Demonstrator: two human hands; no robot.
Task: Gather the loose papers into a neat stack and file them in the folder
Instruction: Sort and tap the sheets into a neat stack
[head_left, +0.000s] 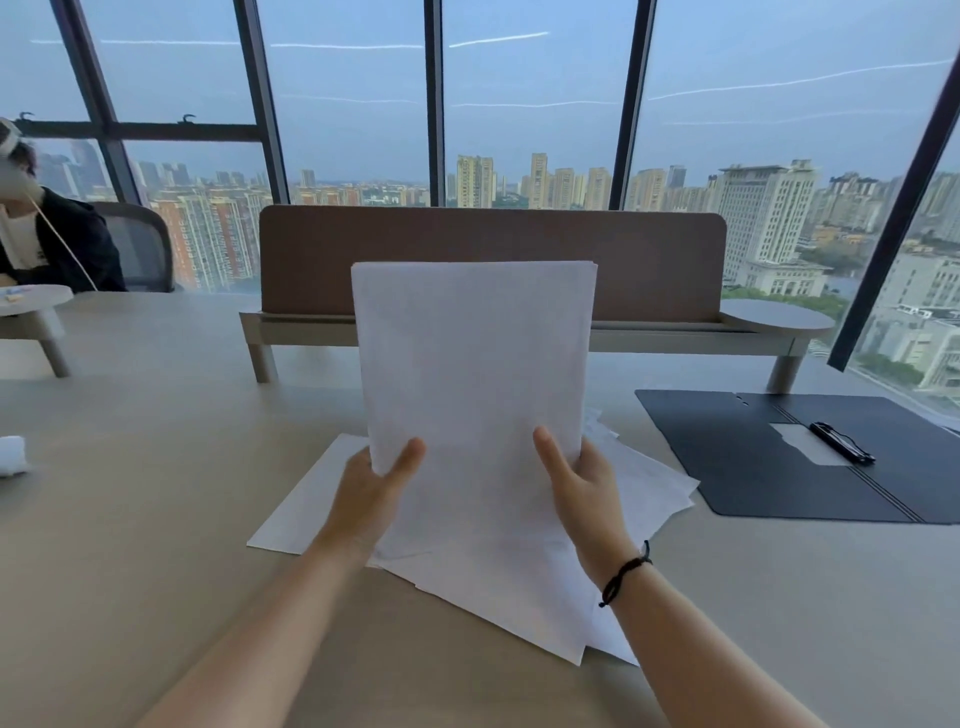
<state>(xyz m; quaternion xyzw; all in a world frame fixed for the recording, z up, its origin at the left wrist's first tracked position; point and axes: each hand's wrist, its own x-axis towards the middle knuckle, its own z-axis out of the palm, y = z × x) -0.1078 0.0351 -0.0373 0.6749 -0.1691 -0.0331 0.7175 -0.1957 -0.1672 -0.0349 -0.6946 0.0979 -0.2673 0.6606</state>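
Note:
I hold a stack of white papers (472, 358) upright in front of me, above the table. My left hand (376, 486) grips its lower left edge and my right hand (582, 480) grips its lower right edge, thumbs on the near face. Beneath them, several loose white sheets (498, 561) lie fanned out and overlapping on the table. A dark folder (737, 467) lies open flat on the table to the right, with a black pen (841, 441) resting across a white label inside it.
The beige table (156, 519) stretches around me. A brown divider panel on a low shelf (488, 260) stands behind the papers. A person in dark clothes (47, 244) sits at the far left. A white crumpled object (13, 454) lies at the left edge.

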